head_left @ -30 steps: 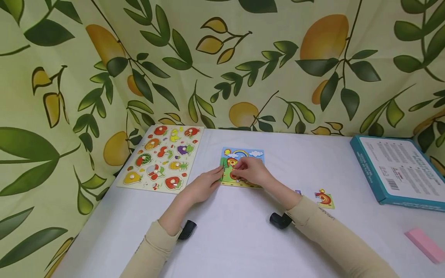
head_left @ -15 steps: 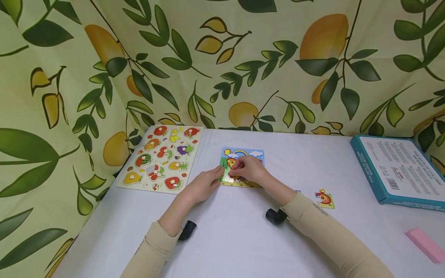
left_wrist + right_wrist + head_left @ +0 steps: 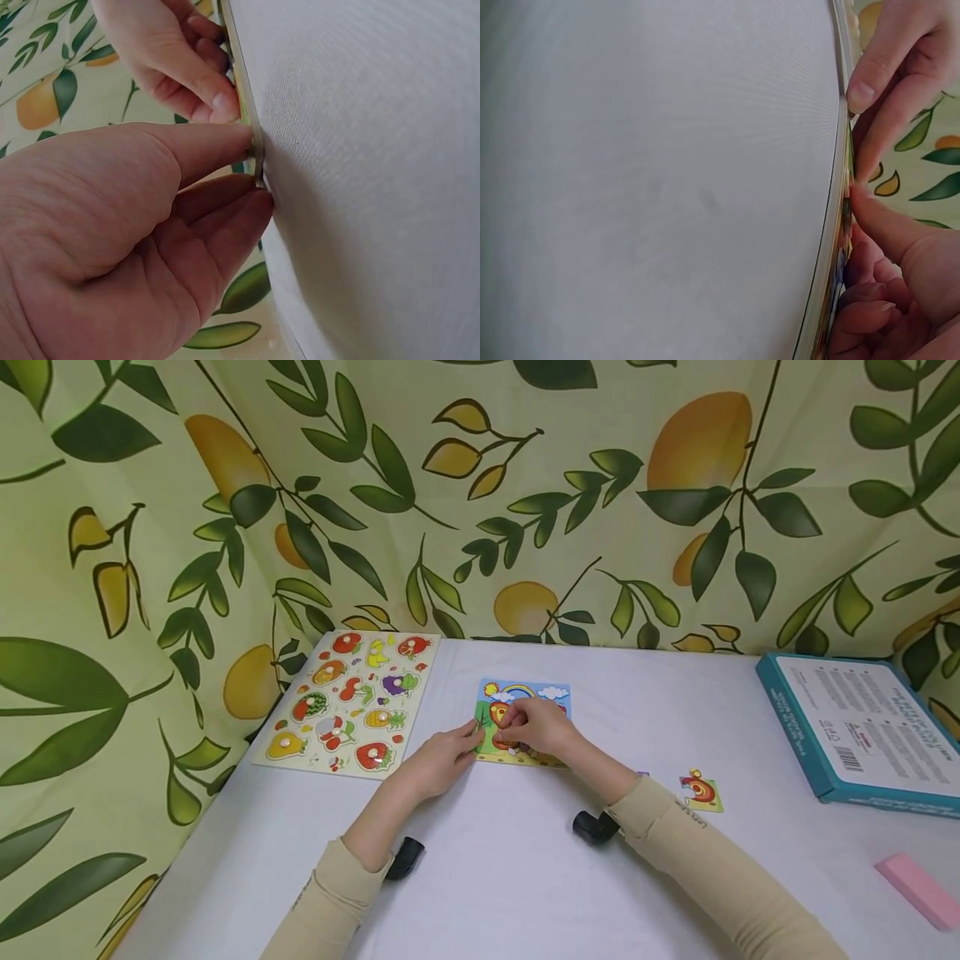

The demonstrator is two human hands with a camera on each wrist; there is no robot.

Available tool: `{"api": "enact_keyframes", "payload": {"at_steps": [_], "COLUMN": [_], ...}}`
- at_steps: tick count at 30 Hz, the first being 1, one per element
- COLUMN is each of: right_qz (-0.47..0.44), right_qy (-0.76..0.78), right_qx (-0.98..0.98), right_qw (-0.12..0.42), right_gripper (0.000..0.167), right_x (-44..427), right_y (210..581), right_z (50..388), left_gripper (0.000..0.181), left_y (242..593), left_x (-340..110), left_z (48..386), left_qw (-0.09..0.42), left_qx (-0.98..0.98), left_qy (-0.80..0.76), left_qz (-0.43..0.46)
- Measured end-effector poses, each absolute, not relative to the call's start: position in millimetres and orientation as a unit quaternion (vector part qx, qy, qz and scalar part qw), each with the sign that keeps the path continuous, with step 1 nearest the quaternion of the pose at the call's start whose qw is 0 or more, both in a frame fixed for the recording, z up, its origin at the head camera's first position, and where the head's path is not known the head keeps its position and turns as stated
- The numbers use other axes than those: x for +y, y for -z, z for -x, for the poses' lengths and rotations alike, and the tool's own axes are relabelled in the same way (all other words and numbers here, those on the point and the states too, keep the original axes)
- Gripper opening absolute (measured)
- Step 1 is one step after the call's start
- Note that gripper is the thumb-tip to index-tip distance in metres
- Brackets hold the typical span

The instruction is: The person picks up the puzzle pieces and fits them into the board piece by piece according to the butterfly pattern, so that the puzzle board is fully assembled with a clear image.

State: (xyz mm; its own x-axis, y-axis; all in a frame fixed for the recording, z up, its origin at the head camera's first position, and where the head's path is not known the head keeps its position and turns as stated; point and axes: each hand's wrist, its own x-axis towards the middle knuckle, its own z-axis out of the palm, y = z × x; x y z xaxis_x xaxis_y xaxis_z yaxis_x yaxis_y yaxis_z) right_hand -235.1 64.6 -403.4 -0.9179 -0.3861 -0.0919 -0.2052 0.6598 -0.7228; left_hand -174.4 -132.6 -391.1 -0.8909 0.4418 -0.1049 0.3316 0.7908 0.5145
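A small picture puzzle board (image 3: 553, 691) with a rainbow and a sun lies at the middle of the table. My left hand (image 3: 437, 763) holds its left edge; in the left wrist view the thumb and fingers of this hand (image 3: 127, 225) pinch the board's rim (image 3: 256, 142). Over the board's middle, my right hand (image 3: 546, 727) has thumb and forefinger at a green and red puzzle piece (image 3: 487, 742), partly covered by the fingers. The right wrist view shows the right hand (image 3: 922, 281) with its other fingers curled beside the board's edge (image 3: 826, 247).
To the left lies a fruit peg board (image 3: 352, 702). On the right are a loose puzzle piece (image 3: 701, 791), a small piece (image 3: 643, 774) partly behind the right forearm, a teal and white box (image 3: 862, 727) and a pink block (image 3: 917, 889). A patterned cloth hangs behind the table.
My right hand has shifted slightly left over the board, and its forearm has come left a little too. The left hand has kept its place at the board's edge.
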Motion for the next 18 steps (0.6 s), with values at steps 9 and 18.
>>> {"api": "enact_keyframes", "payload": {"at_steps": [9,18], "right_qz": [0.166,0.169], "right_qy": [0.357,0.347], "right_qx": [0.912,0.916], "right_qw": [0.118,0.108], "right_gripper": [0.022,0.021], "right_x": [63.5,63.8], "right_y": [407.7,408.4], "right_z": [238.0,237.3], "left_gripper": [0.041,0.040], "left_y": [391.2,391.6], "left_x": [-132.5,-132.5], "left_z": [174.3,175.3], "left_qw": [0.107,0.103], "left_qx": [0.942,0.941], "left_qy": [-0.239,-0.237], "left_qz": [-0.211,-0.218]}}
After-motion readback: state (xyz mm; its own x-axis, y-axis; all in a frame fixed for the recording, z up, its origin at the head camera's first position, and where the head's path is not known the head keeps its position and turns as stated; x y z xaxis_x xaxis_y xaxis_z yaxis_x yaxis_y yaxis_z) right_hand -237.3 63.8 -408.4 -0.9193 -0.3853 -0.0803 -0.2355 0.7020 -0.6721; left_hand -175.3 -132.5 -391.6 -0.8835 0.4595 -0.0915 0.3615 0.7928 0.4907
